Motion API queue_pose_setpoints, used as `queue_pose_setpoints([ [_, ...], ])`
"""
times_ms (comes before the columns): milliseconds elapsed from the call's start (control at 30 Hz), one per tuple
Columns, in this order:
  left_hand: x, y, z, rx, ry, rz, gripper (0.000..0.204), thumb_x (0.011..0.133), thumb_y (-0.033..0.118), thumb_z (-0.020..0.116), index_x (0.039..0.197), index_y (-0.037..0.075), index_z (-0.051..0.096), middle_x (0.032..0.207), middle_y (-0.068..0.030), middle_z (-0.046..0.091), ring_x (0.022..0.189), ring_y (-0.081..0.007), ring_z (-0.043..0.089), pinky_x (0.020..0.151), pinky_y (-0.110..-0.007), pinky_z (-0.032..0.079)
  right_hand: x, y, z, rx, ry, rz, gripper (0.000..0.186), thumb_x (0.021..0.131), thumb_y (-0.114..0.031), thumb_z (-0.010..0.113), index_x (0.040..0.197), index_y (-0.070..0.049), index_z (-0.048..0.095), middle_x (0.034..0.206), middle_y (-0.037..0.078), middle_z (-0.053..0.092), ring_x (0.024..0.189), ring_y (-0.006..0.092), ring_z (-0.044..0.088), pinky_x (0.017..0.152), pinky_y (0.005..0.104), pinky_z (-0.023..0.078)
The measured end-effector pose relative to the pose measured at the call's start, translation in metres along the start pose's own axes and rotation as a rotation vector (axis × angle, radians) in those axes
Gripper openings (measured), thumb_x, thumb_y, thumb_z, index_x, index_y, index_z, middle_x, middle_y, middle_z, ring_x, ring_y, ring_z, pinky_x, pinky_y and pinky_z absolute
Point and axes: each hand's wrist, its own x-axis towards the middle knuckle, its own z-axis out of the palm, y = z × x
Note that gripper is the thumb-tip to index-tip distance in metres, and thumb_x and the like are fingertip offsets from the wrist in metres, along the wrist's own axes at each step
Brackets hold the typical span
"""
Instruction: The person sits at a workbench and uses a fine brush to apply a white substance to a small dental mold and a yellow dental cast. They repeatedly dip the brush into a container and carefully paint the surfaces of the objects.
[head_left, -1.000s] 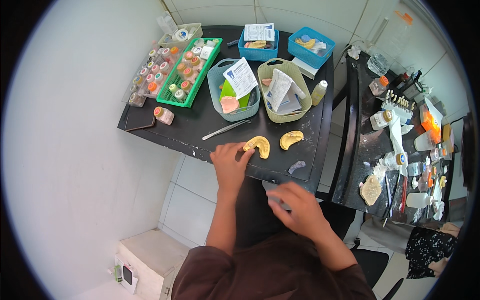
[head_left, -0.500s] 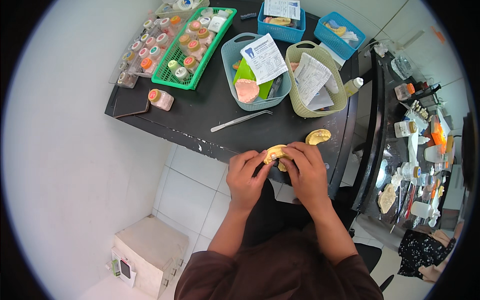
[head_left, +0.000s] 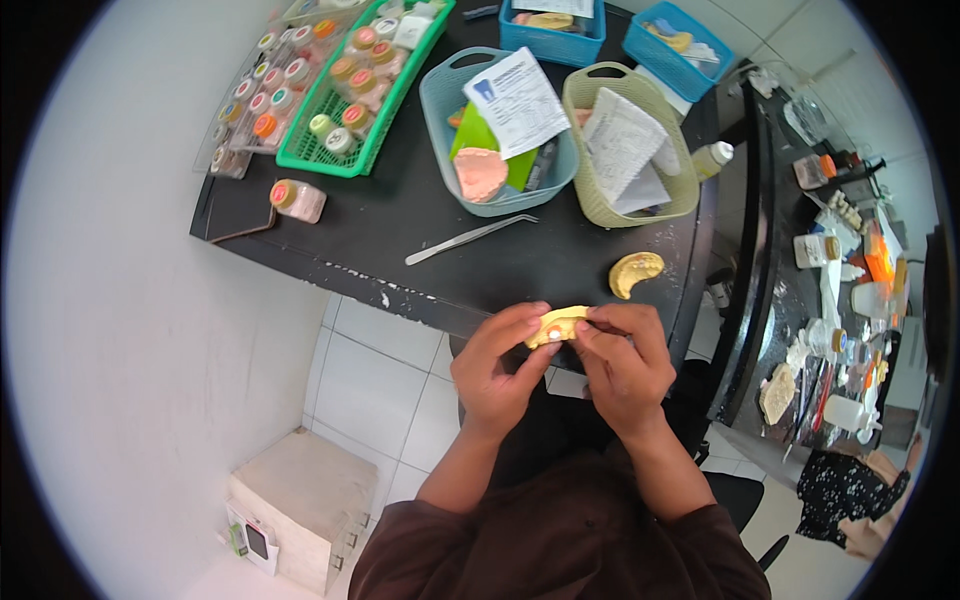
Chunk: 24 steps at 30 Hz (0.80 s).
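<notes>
Between my two hands, just past the near edge of the black table, is a yellow plaster dental cast with a small white and pinkish patch on its front. My left hand pinches its left end between thumb and fingers. The other end is gripped by my right hand, fingers on top and thumb below. A second yellow dental cast, curved like a horseshoe, lies on the table beyond my right hand. Farther left lie bent-tip metal tweezers, touched by neither hand.
A light-blue basket holds a pink cast and paper; a beige basket stands beside it. At the left are a green basket of jars and a lone jar. A cluttered side bench runs along the right.
The held cast has turned so more of its front shows, and my right hand has shifted slightly right and down. The view has moved a little.
</notes>
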Motion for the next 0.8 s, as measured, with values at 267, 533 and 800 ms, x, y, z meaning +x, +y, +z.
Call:
queue_pose_setpoints([
  [267, -0.007, 0.013, -0.011, -0.602, 0.069, -0.289, 0.035, 0.084, -0.003, 0.071, 0.113, 0.007, 0.054, 0.119, -0.0172, 0.057, 0.115, -0.0385, 0.061, 0.103, -0.054, 0.049, 0.008, -0.034, -0.039, 0.089, -0.120, -0.007, 0.029, 0.080, -0.006, 0.068, 0.109, -0.006, 0.070, 0.104, 0.010, 0.065, 0.085, 0.0264, 0.064, 0.072, 0.0349, 0.055],
  [533, -0.017, 0.026, -0.001, -0.811, 0.058, -0.523, 0.034, 0.089, 0.005, 0.067, 0.121, 0.008, 0.055, 0.126, -0.0144, 0.059, 0.120, -0.0353, 0.058, 0.099, -0.047, 0.052, -0.052, -0.043, -0.208, -0.215, 0.027, -0.246, 0.013, 0.083, -0.010, 0.066, 0.094, -0.006, 0.071, 0.087, 0.010, 0.069, 0.066, 0.0188, 0.065, 0.057, 0.0267, 0.050],
  [800, -0.038, 0.051, 0.037, -0.861, -0.063, -0.784, 0.027, 0.093, 0.005, 0.060, 0.118, 0.005, 0.049, 0.117, -0.0215, 0.062, 0.113, -0.0367, 0.063, 0.095, -0.050, 0.056, -0.094, 0.061, -0.322, -0.552, 0.137, 0.831, 0.033, 0.081, -0.011, 0.077, 0.110, -0.002, 0.063, 0.071, 0.012, 0.064, 0.062, 0.0245, 0.063, 0.059, 0.0364, 0.048],
])
